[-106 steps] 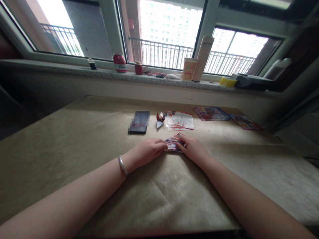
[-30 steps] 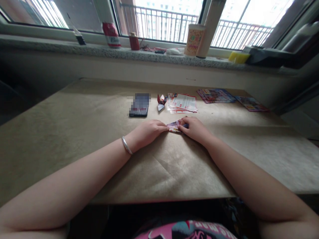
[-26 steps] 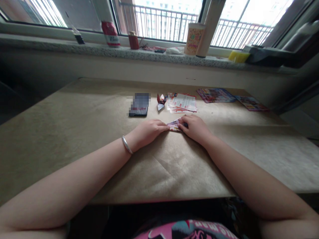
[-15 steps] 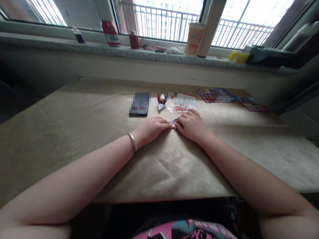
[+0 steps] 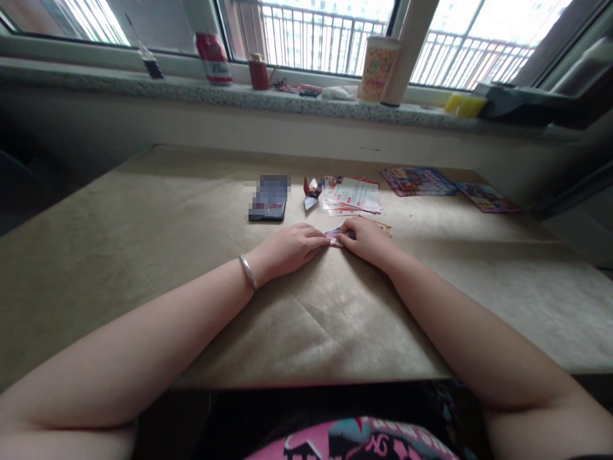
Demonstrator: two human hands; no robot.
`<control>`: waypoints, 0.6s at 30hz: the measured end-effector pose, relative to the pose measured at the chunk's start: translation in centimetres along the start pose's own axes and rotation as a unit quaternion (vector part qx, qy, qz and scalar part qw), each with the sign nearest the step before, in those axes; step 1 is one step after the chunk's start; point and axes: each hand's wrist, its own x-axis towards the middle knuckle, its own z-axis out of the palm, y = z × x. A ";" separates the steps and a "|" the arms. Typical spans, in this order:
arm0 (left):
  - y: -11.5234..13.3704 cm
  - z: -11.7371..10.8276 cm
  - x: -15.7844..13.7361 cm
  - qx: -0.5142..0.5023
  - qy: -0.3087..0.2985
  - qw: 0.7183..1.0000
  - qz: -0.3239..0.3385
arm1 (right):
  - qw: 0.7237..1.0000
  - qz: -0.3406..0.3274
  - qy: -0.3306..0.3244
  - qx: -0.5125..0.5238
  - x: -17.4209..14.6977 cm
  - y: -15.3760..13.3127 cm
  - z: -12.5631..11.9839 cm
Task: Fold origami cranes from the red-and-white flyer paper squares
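A small piece of printed paper [image 5: 334, 236] lies on the table between my hands, partly hidden by them. My left hand [image 5: 299, 246], with a silver bangle [image 5: 248, 272] at the wrist, has its fingertips pressed on the paper's left end. Over the right part of the paper rests my right hand [image 5: 366, 237], thumb and fingers bent onto it; a colourful edge shows past its knuckles. Just beyond stands a folded paper figure [image 5: 311, 193], dark red and white. Beside it lies a stack of printed sheets [image 5: 355, 195].
A phone [image 5: 269, 198] lies left of the folded figure. Colourful printed cards [image 5: 419, 181] are at the table's back right. On the window sill [image 5: 297, 102] stand a red can [image 5: 213, 59], a small red bottle [image 5: 258, 72], a paper cup [image 5: 378, 69] and a yellow item [image 5: 465, 105].
My right hand's fingers have drawn back toward me and curled more, uncovering more of the paper's far edge. My left hand stays at the paper's left end. The view has shifted slightly.
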 end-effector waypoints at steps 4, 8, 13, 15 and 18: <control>0.1 -0.3 -0.3 0.010 0.002 1.000 0.006 | 1.000 0.017 -0.004 0.016 -0.1 0.2 -0.1; 0.2 -0.4 -0.5 0.048 0.000 0.999 0.001 | 0.999 0.028 -0.008 0.023 0.0 0.2 -0.1; 0.6 -0.5 -0.5 0.070 -0.006 0.997 -0.003 | 0.999 0.035 -0.011 0.026 0.0 0.3 0.0; 0.7 -0.6 -0.5 0.075 -0.008 0.997 -0.007 | 0.999 0.037 -0.011 0.021 0.0 0.3 0.0; 0.8 -0.7 -0.5 0.081 -0.012 0.996 -0.019 | 0.999 0.041 -0.011 0.018 0.1 0.3 0.0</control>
